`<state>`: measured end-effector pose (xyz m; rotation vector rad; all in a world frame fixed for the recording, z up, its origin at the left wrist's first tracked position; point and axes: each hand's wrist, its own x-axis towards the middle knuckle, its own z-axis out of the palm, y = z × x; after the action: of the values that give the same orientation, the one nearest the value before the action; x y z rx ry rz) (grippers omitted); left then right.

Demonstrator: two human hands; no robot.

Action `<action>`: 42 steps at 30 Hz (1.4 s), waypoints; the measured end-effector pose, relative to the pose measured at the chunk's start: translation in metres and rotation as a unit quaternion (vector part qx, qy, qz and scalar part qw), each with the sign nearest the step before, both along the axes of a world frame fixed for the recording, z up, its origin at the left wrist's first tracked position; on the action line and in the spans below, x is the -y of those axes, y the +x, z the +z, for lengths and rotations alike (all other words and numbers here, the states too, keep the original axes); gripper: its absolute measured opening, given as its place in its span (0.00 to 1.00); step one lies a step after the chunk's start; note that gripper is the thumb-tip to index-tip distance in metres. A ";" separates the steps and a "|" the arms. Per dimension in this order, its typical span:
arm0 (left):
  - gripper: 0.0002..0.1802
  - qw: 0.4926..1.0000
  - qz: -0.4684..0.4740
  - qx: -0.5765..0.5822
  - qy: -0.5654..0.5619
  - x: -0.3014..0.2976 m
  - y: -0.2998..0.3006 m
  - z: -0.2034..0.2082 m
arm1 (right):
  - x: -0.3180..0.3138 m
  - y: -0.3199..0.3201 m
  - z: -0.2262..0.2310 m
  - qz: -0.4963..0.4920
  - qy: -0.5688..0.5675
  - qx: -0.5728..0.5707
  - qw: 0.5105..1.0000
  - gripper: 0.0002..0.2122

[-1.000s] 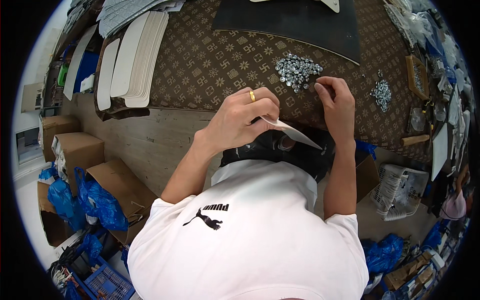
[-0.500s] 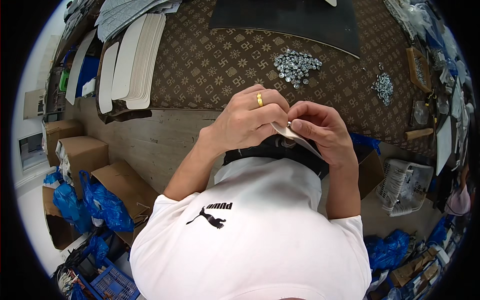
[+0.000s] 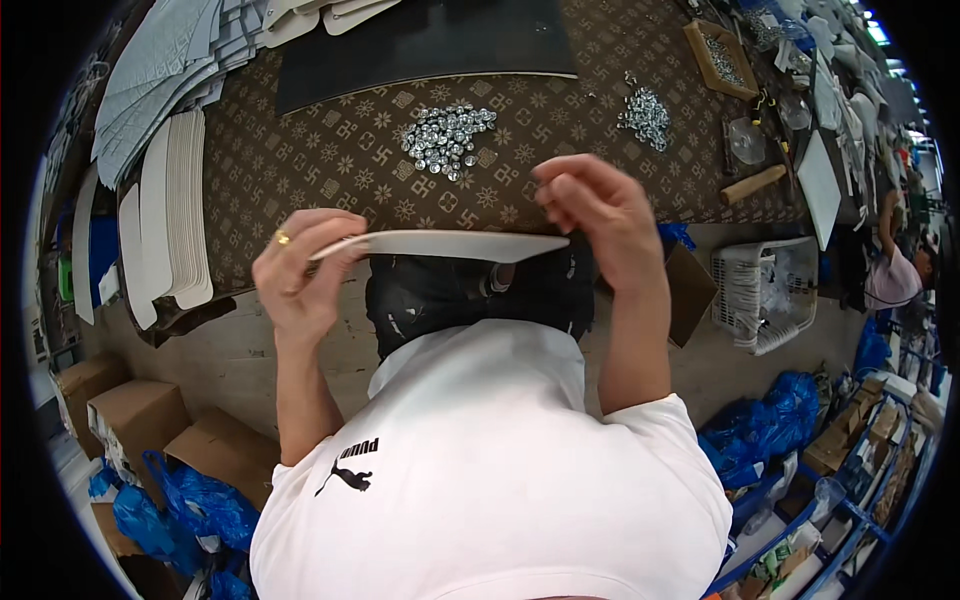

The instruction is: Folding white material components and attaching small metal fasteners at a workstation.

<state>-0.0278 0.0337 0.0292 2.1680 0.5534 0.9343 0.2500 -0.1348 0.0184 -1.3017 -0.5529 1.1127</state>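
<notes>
A long, thin white strip (image 3: 450, 245) with rounded ends is held in front of me, above my lap. My left hand (image 3: 308, 265), with a gold ring, pinches its left end between thumb and fingers. My right hand (image 3: 605, 215) is just above the strip's right end, apart from it, its fingers loosely bent and slightly smeared by motion; I see nothing in them. Beyond the strip, on the brown patterned cloth (image 3: 330, 150), lies a pile of round silvery metal fasteners (image 3: 445, 140). A second pile of smaller metal pieces (image 3: 645, 118) lies farther right.
A black mat (image 3: 430, 55) lies at the back, with white pieces on it. Stacked white strips (image 3: 175, 210) and grey sheets (image 3: 160, 90) are at left. At right are a wooden tray (image 3: 720, 58), a wooden handle (image 3: 753, 186) and a white basket (image 3: 765, 295). Cardboard boxes (image 3: 140, 410) stand lower left.
My hands have moved apart: the left went left with the strip's end, the right let go and moved up slightly. The strip, bent before, is stretched out. The view has shifted right.
</notes>
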 end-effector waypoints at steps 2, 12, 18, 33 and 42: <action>0.08 0.991 0.104 0.085 -0.026 -0.020 -0.023 -0.009 | 0.013 0.031 -0.004 -0.189 -0.065 0.164 0.966 0.10; 0.24 0.871 0.441 0.107 -0.187 -0.067 -0.132 -0.049 | 0.031 0.107 -0.061 -0.265 -0.180 0.595 0.737 0.10; 0.33 0.923 0.348 -0.145 0.081 -0.074 -0.049 -0.028 | 0.035 0.113 -0.057 -0.240 -0.238 0.589 0.734 0.10; 0.36 0.947 0.207 -0.241 -0.054 -0.143 -0.023 -0.034 | 0.032 0.123 -0.049 -0.206 -0.215 0.591 0.750 0.09; 0.35 0.927 0.247 -0.276 -0.050 -0.117 -0.013 -0.029 | 0.036 0.135 -0.049 -0.287 -0.170 0.451 0.828 0.08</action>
<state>-0.0403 0.1505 0.0007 2.2292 1.4395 0.4974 0.3853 -0.1705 -0.0307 -2.1324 -0.5804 0.0202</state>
